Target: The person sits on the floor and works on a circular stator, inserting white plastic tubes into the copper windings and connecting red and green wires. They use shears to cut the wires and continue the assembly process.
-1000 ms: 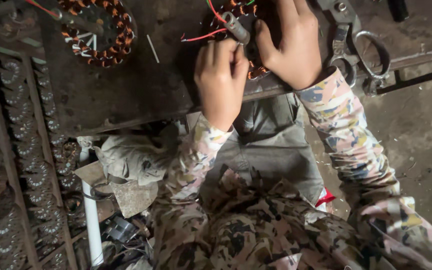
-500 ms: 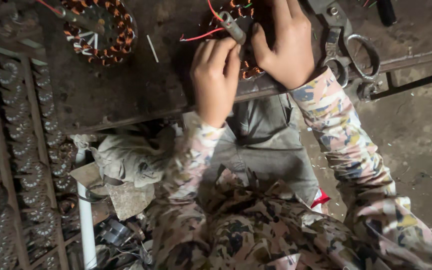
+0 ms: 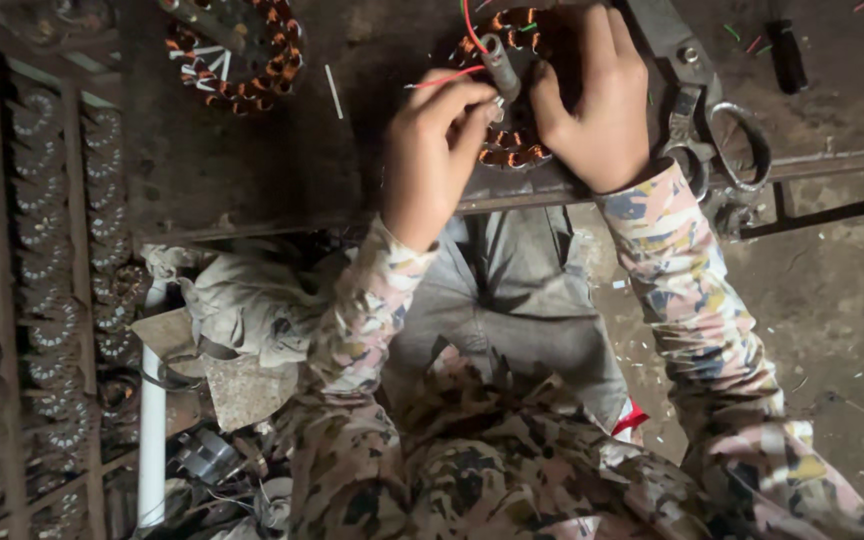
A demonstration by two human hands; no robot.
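Your left hand (image 3: 432, 150) pinches the red wire (image 3: 442, 78) between closed fingers, taut for working; your right hand (image 3: 597, 105) clamps the copper coil ring (image 3: 512, 150) steady beneath.

The picture is dim and a bit brown. Soft light falls from about 1 o'clock, so the floor (image 3: 832, 300) there looks paler. The rack (image 3: 32, 300) at 9 o'clock sits in deep shadow. No glare shows. The hands are slightly blurred, and the lower edge looks soft.
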